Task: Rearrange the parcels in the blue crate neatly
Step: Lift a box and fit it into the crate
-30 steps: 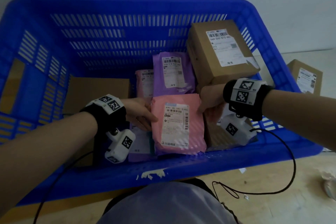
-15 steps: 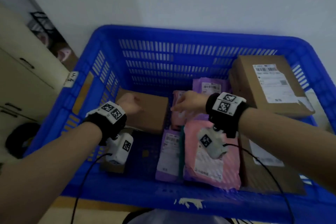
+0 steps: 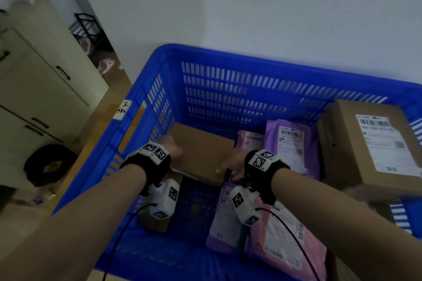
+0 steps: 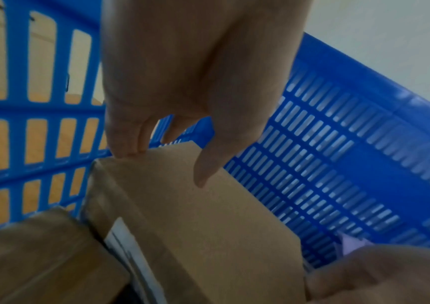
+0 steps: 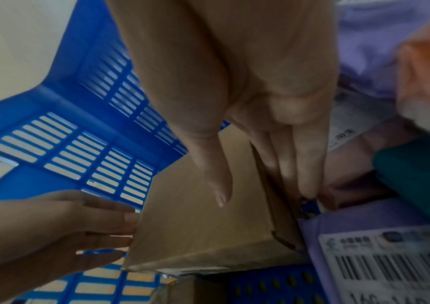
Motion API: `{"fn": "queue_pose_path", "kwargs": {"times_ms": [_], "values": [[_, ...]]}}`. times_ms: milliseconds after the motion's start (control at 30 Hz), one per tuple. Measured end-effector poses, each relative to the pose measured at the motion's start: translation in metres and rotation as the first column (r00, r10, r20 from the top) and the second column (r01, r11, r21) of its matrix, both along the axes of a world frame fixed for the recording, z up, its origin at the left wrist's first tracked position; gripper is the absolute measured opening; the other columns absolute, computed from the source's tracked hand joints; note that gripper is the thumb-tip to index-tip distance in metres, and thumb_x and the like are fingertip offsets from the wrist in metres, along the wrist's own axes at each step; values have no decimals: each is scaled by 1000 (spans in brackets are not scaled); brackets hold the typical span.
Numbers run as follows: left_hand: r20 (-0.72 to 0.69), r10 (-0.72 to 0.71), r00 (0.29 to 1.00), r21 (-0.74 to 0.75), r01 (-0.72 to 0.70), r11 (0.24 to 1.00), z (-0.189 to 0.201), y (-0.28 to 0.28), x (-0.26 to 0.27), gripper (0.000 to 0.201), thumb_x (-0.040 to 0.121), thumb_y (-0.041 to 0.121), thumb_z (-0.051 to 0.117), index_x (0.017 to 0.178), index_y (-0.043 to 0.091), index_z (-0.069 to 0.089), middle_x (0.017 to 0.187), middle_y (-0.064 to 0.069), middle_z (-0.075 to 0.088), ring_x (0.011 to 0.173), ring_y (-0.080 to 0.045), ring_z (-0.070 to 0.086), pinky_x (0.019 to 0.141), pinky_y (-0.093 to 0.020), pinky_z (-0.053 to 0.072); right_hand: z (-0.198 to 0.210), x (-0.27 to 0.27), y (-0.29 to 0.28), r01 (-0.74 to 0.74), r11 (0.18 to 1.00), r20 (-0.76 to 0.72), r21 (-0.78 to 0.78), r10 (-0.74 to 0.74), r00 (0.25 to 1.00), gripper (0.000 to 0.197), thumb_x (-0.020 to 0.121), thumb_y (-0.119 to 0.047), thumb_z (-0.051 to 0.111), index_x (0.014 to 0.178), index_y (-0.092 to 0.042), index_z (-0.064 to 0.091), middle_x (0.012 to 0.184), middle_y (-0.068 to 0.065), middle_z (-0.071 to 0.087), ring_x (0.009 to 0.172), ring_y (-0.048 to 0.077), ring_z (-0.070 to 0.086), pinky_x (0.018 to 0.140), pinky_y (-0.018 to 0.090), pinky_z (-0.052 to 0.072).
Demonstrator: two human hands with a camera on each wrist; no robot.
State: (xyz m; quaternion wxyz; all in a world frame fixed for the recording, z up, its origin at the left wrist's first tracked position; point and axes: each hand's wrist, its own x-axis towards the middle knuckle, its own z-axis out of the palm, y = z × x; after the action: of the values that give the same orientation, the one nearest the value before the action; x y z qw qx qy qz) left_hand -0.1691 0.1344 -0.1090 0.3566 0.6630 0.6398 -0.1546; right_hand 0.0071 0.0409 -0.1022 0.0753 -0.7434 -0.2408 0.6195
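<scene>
The blue crate (image 3: pixel 228 57) holds several parcels. A plain brown box (image 3: pixel 201 150) sits in its left part, tilted. My left hand (image 3: pixel 174 149) grips its left edge, fingers (image 4: pixel 128 150) over the side and thumb on top (image 4: pixel 203 179). My right hand (image 3: pixel 229 163) grips the right edge of this box (image 5: pixel 203 226), thumb on top and fingers (image 5: pixel 307 185) down its side. Below the held box (image 4: pixel 208 236) lies a smaller brown box (image 4: pixel 39 257).
A purple mailer (image 3: pixel 292 143) and a small pink mailer (image 3: pixel 250 140) lean at the back. A large labelled box (image 3: pixel 370 148) fills the right side. A pink mailer (image 3: pixel 285 242) and a purple mailer (image 3: pixel 222 219) lie in front. A cream cabinet (image 3: pixel 34 75) stands left.
Both hands left the pink mailer at the front and moved left to the plain brown box, which they now grip by its two sides. The head view swung left and up.
</scene>
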Motion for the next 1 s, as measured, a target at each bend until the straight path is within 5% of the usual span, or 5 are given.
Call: {"fn": "queue_pose_path", "kwargs": {"times_ms": [133,467,567,800,1000], "values": [[-51,39,998,11,-38,999,-7,-1,4,52,87,24,58,134,7,45,145,-20,39,130,-34,43,104,-39,43,-6,4,5,93,995,0,21,-93,996,74,77,-4,75,141,-9,36,140,18,45,124,36,48,100,47,47],[-6,171,985,65,-170,983,-7,3,15,61,86,22,66,137,-1,41,153,-24,20,136,-37,35,106,-40,41,-7,16,14,164,982,-48,93,-161,986,52,71,3,77,119,4,57,121,16,62,111,36,60,92,48,51],[31,193,981,124,-195,973,0,3,18,49,83,16,64,125,-7,52,134,-25,49,122,-38,50,100,-40,45,-10,25,17,132,984,-34,123,-129,991,50,71,0,79,117,3,59,119,16,64,109,35,62,91,47,53],[110,209,972,224,-230,947,54,-5,19,70,61,41,82,116,4,58,126,-17,56,119,-38,50,98,-47,47,23,48,6,210,915,-25,343,-215,976,54,65,-7,82,114,5,62,113,16,67,103,32,65,90,48,54],[504,209,838,233,-365,901,110,-26,27,64,64,30,86,115,5,56,104,-2,58,107,-28,59,86,-35,50,108,63,-31,345,802,-165,488,-304,938,33,81,4,67,113,2,63,104,11,68,78,17,65,54,22,54]]}}
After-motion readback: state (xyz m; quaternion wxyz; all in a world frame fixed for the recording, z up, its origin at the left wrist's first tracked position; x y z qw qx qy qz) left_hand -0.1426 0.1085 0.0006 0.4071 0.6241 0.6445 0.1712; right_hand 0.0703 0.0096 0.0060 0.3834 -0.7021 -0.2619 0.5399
